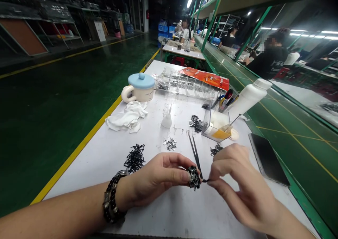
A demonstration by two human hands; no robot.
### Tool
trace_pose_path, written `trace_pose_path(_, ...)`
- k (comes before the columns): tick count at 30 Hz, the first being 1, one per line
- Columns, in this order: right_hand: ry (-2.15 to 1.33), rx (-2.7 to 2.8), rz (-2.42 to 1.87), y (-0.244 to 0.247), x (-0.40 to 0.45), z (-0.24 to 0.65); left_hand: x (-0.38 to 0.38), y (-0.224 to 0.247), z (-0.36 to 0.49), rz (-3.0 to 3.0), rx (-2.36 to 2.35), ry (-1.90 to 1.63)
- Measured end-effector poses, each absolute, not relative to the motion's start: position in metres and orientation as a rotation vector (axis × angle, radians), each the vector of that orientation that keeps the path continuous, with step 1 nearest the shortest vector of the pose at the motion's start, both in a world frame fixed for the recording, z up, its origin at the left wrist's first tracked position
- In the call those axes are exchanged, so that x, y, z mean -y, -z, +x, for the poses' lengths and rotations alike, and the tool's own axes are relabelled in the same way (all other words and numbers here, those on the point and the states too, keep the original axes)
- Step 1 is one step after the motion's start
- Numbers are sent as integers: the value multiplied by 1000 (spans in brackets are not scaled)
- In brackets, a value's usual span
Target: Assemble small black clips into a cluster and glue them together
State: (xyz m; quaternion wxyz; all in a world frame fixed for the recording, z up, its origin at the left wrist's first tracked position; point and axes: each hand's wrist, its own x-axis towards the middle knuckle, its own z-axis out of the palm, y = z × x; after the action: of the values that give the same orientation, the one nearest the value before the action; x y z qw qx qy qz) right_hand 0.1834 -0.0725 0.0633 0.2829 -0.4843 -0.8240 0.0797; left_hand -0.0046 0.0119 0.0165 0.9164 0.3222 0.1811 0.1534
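Note:
My left hand [167, 172] pinches a small black and silver metal assembly [194, 178] between thumb and fingers. Close to its right side, my right hand [237, 182] holds a small black part [205, 180] between thumb and forefinger, its tip at or near the assembly. Black tweezers [195, 152] lie on the table just behind both hands. A pile of black curved parts [135, 158] is beyond my left wrist, small silver pieces [170, 144] lie farther back, and more black parts [216, 149] are partly hidden behind my right hand.
On the white table [89, 168] are a lidded mug [142, 91], a white cloth [126, 117], a dropper bottle [167, 120], a compartment tray [185, 86], a clear box [218, 126], a white bottle [249, 96] and a phone [268, 158]. People sit at farther tables.

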Motion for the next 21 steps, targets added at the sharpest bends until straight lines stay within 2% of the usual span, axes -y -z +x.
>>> trace_pose_path(21,-274,2136,-1283,-45,68,175,-10,-17,-1,588,-399,-384)
